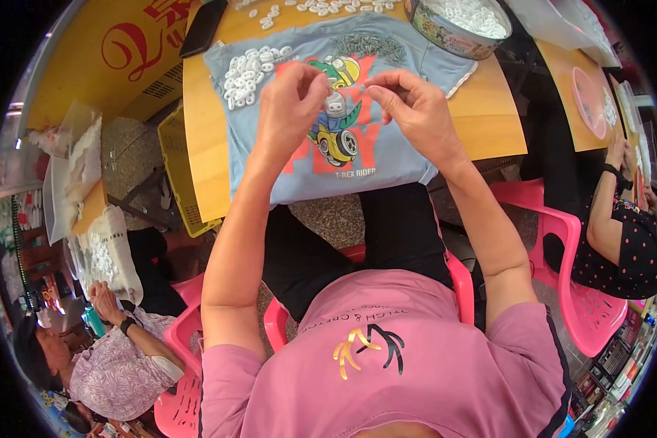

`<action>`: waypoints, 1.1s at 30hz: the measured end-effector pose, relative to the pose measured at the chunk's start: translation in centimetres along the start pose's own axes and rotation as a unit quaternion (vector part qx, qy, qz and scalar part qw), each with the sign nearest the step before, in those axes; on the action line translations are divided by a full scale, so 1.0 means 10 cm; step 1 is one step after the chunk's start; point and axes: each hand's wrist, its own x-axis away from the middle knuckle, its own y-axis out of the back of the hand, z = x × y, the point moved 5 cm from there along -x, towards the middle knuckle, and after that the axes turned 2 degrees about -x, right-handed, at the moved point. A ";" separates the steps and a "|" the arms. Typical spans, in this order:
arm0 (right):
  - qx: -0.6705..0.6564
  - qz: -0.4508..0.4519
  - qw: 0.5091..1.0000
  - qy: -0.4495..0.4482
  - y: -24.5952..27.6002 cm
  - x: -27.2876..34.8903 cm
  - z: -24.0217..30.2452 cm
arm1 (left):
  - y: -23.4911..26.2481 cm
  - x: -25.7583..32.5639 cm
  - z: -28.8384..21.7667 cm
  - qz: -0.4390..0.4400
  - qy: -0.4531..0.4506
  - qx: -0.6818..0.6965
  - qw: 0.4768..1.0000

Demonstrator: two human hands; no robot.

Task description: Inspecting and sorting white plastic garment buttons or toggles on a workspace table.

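Observation:
My left hand (288,98) and my right hand (416,113) are raised over a light blue printed T-shirt (255,157) spread on the table. Thumb and fingers are pinched together on both hands, with a small gap between the two. Whatever they hold, if anything, is too small to make out. Beyond my left hand lies a pile of small white oval plastic pieces with holes (244,77). A heap of thin grey-green metal pieces (372,48) sits on the shirt past my fingertips.
A round tin (452,40) full of white pieces stands at the far right of the wooden table (204,146). More white pieces (328,7) are scattered at its far edge, near a dark phone (203,28). Co-workers sit on both sides, by pink chairs (562,248).

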 end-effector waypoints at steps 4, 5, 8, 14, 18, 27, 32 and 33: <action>-0.105 0.012 0.994 -0.042 -0.12 0.02 0.07 | -0.01 0.18 -0.10 0.047 0.077 0.235 0.968; -0.120 0.022 0.991 -0.052 -0.15 0.03 0.08 | -0.03 0.24 -0.14 0.057 0.092 0.278 0.954; -0.170 0.043 0.984 -0.044 -0.21 0.07 0.13 | -0.05 0.36 -0.18 0.067 0.112 0.351 0.927; -0.177 0.059 0.982 -0.017 -0.29 0.19 0.25 | -0.10 0.54 -0.22 0.042 0.129 0.402 0.906; -0.202 0.053 0.978 -0.006 -0.34 0.27 0.32 | -0.17 0.66 -0.28 0.010 0.115 0.453 0.884; -0.162 0.003 0.986 0.026 -0.37 0.40 0.35 | -0.16 0.87 -0.37 -0.010 0.091 0.453 0.887; -0.294 -0.001 0.952 -0.082 -0.42 0.46 0.15 | -0.16 0.91 -0.33 -0.062 0.054 0.340 0.937; -0.294 0.000 0.952 -0.083 -0.43 0.47 0.17 | -0.14 0.92 -0.31 -0.084 0.034 0.322 0.942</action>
